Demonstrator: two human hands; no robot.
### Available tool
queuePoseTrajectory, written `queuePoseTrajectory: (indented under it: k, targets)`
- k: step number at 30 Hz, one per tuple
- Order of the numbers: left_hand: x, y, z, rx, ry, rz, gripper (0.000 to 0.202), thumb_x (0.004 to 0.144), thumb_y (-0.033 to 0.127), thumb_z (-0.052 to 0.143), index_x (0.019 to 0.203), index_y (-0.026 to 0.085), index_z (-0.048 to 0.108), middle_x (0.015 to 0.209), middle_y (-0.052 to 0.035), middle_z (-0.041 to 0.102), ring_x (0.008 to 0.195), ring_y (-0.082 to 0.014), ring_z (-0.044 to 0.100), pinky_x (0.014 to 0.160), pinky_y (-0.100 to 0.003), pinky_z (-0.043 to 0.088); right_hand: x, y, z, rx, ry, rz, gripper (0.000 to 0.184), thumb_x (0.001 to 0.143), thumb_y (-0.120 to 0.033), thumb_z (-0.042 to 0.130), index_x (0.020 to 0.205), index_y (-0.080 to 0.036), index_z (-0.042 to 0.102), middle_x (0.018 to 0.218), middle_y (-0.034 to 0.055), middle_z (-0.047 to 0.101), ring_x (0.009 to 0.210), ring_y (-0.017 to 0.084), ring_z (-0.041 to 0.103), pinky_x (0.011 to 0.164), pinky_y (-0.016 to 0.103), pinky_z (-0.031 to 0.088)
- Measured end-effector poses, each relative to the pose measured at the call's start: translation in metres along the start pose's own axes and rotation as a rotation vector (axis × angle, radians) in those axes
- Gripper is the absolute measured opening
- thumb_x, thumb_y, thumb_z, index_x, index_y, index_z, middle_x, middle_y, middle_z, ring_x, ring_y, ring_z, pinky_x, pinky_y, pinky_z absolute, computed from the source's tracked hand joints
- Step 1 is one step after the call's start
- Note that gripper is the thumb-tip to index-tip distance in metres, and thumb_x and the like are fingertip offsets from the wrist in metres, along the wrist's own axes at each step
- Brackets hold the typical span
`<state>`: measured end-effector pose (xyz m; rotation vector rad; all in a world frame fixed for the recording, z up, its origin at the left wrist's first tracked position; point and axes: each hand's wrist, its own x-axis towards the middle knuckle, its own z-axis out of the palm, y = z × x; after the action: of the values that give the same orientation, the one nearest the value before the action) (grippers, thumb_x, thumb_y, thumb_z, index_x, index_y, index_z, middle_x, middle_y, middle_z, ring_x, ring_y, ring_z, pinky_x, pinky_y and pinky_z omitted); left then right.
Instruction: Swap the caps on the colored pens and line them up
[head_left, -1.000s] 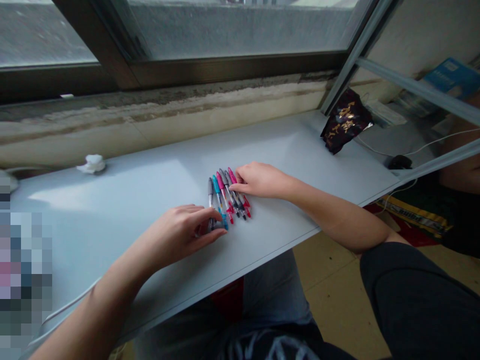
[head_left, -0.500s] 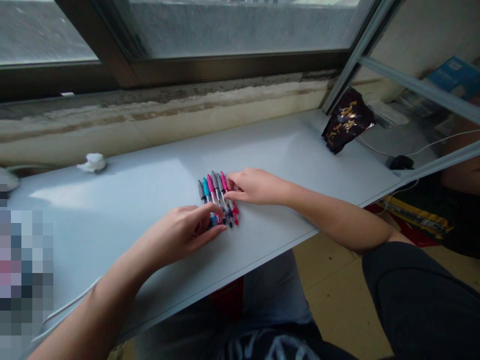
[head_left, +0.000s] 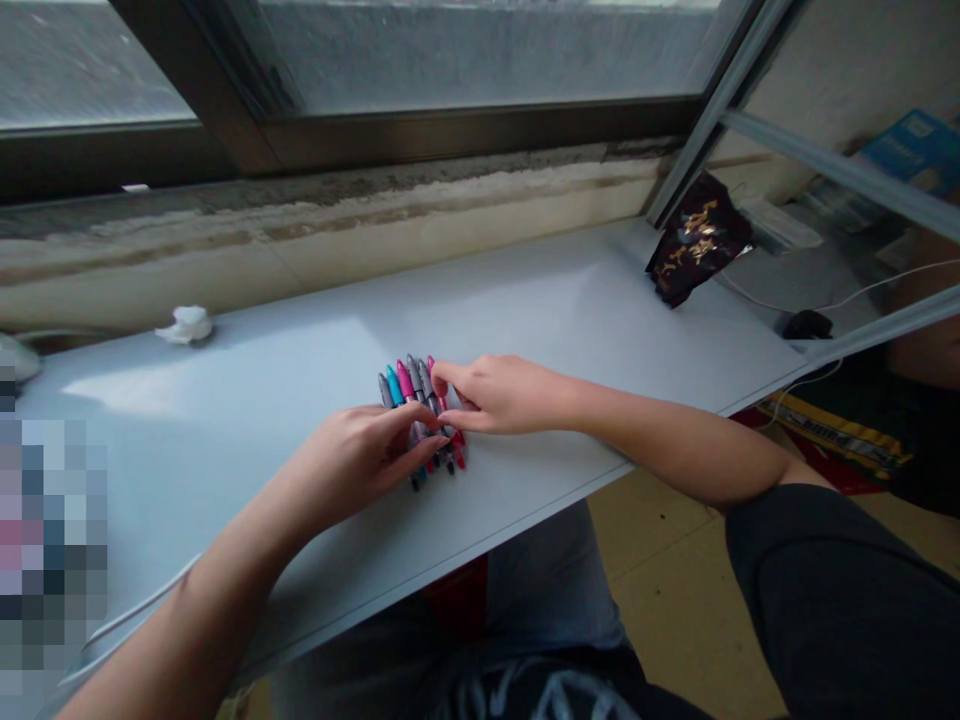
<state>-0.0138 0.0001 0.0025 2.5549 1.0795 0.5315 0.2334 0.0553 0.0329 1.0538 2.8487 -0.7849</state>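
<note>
Several pens (head_left: 409, 385) with grey, blue and pink caps lie bunched side by side on the white desk (head_left: 247, 400). My left hand (head_left: 352, 460) lies over the near ends of the pens, fingers curled round the bunch from the left. My right hand (head_left: 499, 392) presses against the bunch from the right, its fingers bent around the pink pen at that side. Both hands squeeze the pens together between them.
A crumpled white tissue (head_left: 184, 323) lies at the back left by the window sill. A dark snack bag (head_left: 697, 250) leans at the back right. A black mouse (head_left: 806, 323) and cables sit beyond the metal bar (head_left: 825, 170). The desk's front edge runs just below my hands.
Both hands have slid the pens to the left and toward me, closing them into a tighter bunch. My right hand's fingers have wrapped further over the pens.
</note>
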Motion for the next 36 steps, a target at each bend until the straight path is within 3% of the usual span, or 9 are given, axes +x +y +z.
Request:
queuePoseTrajectory:
  k: [2,8,13,20,24,30,36]
  targets:
    - [0.000,-0.001,0.000,0.017,-0.011,-0.004,0.028,0.112,0.043,0.058,0.109,0.020,0.075,0.065,0.0041,0.064,0.050,-0.0105,0.054,0.055,-0.023,0.041,0.000,0.000,0.000,0.001,-0.001,-0.033,0.036,0.109,-0.038,0.059,0.137,-0.017,0.066,0.101,0.0115,0.082,0.082,0.023,0.067,0.069,0.032,0.033]
    - [-0.001,-0.002,0.004,0.080,0.011,-0.022,0.030,0.111,0.048,0.061,0.111,0.022,0.076,0.065,0.0031,0.063,0.053,-0.0138,0.056,0.057,-0.025,0.041,0.000,0.001,0.000,-0.049,-0.042,-0.021,0.029,0.111,-0.037,0.054,0.124,-0.019,0.073,0.107,0.0132,0.083,0.088,0.025,0.070,0.069,0.033,0.031]
    - [0.000,-0.002,0.003,0.109,-0.023,-0.038,0.036,0.113,0.050,0.055,0.116,0.021,0.076,0.067,0.0017,0.064,0.056,-0.0158,0.059,0.060,-0.027,0.043,0.001,0.002,0.003,-0.031,0.005,-0.022,0.035,0.111,-0.038,0.055,0.137,-0.018,0.066,0.104,0.0129,0.082,0.084,0.025,0.069,0.068,0.032,0.032]
    - [0.001,-0.001,0.001,0.109,-0.014,0.006,0.045,0.116,0.056,0.048,0.117,0.021,0.076,0.067,0.0014,0.063,0.056,-0.0165,0.059,0.058,-0.027,0.044,0.001,-0.001,-0.001,-0.035,-0.051,-0.006,0.024,0.112,-0.035,0.054,0.118,-0.020,0.072,0.103,0.0109,0.081,0.084,0.023,0.067,0.067,0.032,0.029]
    - [0.001,-0.004,0.003,0.132,0.006,0.030,0.051,0.117,0.060,0.045,0.117,0.021,0.078,0.068,0.0005,0.065,0.058,-0.0176,0.061,0.060,-0.028,0.046,0.002,0.001,0.001,0.005,0.003,0.033,0.021,0.108,-0.034,0.061,0.118,-0.019,0.071,0.094,0.0093,0.078,0.077,0.021,0.061,0.066,0.032,0.028]
    - [0.003,-0.006,0.005,0.162,0.043,0.067,0.049,0.118,0.056,0.046,0.122,0.020,0.079,0.072,-0.0023,0.071,0.064,-0.0198,0.066,0.065,-0.031,0.049,0.005,0.008,0.006,0.236,0.138,0.052,0.011,0.101,-0.024,0.065,0.107,-0.018,0.060,0.079,0.0002,0.065,0.068,0.015,0.055,0.066,0.029,0.034]
    - [0.005,0.003,0.001,0.104,0.128,0.089,0.036,0.117,0.043,0.053,0.114,0.018,0.078,0.085,-0.0048,0.079,0.067,-0.0170,0.067,0.071,-0.031,0.051,0.012,0.016,0.011,0.501,0.283,0.065,0.027,0.095,-0.019,0.070,0.102,-0.023,0.044,0.069,-0.0086,0.059,0.066,0.013,0.060,0.070,0.028,0.041]
